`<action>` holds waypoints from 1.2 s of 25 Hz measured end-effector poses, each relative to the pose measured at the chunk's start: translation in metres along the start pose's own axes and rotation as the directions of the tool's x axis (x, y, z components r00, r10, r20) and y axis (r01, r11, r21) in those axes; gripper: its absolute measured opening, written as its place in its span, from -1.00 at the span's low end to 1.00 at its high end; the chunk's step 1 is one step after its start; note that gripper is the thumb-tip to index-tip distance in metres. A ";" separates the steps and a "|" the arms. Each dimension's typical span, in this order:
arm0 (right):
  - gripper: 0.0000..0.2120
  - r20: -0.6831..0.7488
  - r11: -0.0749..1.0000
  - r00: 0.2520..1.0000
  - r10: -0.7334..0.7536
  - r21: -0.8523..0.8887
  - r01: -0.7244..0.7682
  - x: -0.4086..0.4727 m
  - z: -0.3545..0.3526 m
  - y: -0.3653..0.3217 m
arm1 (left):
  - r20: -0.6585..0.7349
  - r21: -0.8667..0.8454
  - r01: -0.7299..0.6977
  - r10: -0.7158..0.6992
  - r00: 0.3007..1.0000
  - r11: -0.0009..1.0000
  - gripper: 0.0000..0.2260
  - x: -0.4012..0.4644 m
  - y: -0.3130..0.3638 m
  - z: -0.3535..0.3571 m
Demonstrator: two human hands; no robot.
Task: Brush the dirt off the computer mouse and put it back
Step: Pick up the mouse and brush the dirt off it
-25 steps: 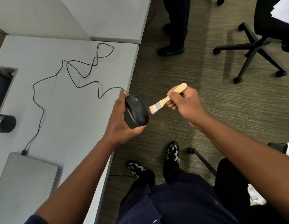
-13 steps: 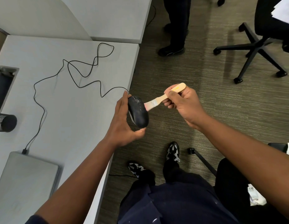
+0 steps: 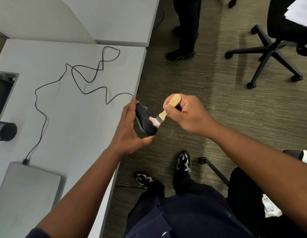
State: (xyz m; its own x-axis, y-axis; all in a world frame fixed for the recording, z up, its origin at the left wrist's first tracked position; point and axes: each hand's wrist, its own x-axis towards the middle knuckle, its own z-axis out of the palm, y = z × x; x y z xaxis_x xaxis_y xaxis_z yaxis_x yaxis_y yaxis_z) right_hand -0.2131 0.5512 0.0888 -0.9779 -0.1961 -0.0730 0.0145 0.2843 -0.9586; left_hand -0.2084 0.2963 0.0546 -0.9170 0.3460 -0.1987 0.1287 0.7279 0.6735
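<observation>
My left hand [image 3: 130, 127] grips a black wired computer mouse [image 3: 144, 120], holding it tilted just past the right edge of the grey desk [image 3: 77, 117], over the carpet. My right hand [image 3: 187, 115] holds a small brush [image 3: 164, 113] by its pale wooden handle. The pinkish bristles press against the lower right side of the mouse. The mouse's thin black cable [image 3: 84, 83] snakes back across the desk to a plug beside a closed laptop.
A closed grey laptop [image 3: 27, 188] lies at the desk's near left. A dark cylinder [image 3: 4, 131] and a cable slot [image 3: 3, 90] sit at the left edge. Another person's legs [image 3: 185, 26] stand ahead, and an office chair base [image 3: 267, 54] is on the right.
The brush has swept down the mouse from its upper part to its lower right side, and its handle now stands steeper. My left hand holds the mouse in about the same place.
</observation>
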 end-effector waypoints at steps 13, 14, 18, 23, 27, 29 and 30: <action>-0.86 0.029 0.998 1.000 0.002 -0.056 0.000 0.000 0.001 -0.002 | -0.008 0.023 0.005 -0.005 1.000 1.000 0.26 -0.005 -0.001 0.000; -0.87 -0.006 0.999 1.000 0.001 -0.035 -0.001 0.000 0.000 -0.002 | -0.011 0.021 0.006 -0.006 1.000 1.000 0.25 -0.005 -0.001 0.000; -0.86 -0.168 0.996 0.986 0.018 0.084 -0.004 0.004 0.003 -0.001 | -0.008 0.037 -0.004 0.004 1.000 0.999 0.25 -0.003 0.000 -0.001; -0.85 -0.192 0.996 0.981 0.035 -0.077 -0.051 0.002 0.009 0.008 | -0.015 0.022 -0.014 0.014 1.000 1.000 0.25 -0.004 0.002 0.000; -0.85 -0.179 0.992 0.982 0.056 -0.100 -0.075 0.000 0.011 0.012 | -0.006 -0.004 -0.015 0.015 1.000 1.000 0.25 -0.004 0.003 0.001; -0.86 -0.171 0.993 0.981 0.096 -0.055 -0.107 0.002 0.013 0.012 | 0.004 0.003 -0.016 0.016 1.000 1.000 0.24 -0.003 0.004 0.001; -0.86 -0.172 0.992 0.978 0.121 -0.022 -0.127 0.002 0.014 0.011 | 0.009 0.007 -0.017 0.017 1.000 1.000 0.23 -0.003 0.005 0.001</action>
State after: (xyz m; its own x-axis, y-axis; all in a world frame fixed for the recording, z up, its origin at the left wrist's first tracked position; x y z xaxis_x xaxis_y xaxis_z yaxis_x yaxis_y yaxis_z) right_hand -0.2122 0.5409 0.0741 -0.9901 0.0043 -0.1403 0.1339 0.3278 -0.9352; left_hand -0.2045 0.2991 0.0578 -0.9114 0.3633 -0.1934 0.1468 0.7260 0.6718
